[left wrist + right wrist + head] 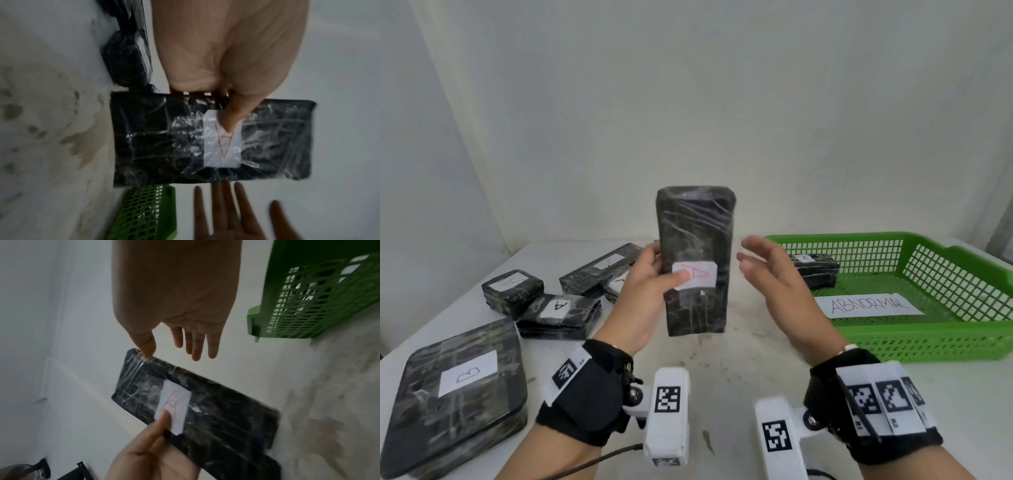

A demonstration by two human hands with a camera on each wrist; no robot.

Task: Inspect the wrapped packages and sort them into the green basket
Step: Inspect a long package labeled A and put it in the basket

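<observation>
A long black package (697, 233) wrapped in clear film stands upright in the air over the table, with a white label bearing a red "A" (700, 275). My left hand (650, 291) grips its left edge, thumb pressed on the label, as the left wrist view shows the package (185, 146) too. My right hand (767, 270) hovers just right of it, fingers straight and apart from the wrap. The green basket (941, 342) sits at the right with one small wrapped package (815, 269) and an "ABNORMAL" sheet (869, 306) inside.
Several wrapped packages lie at the left: a big flat one marked "B" (458, 394), a small block (513, 291), one marked "A" (558, 315) and a long one (602, 270) behind. A plain wall stands behind the stained white table (743, 370).
</observation>
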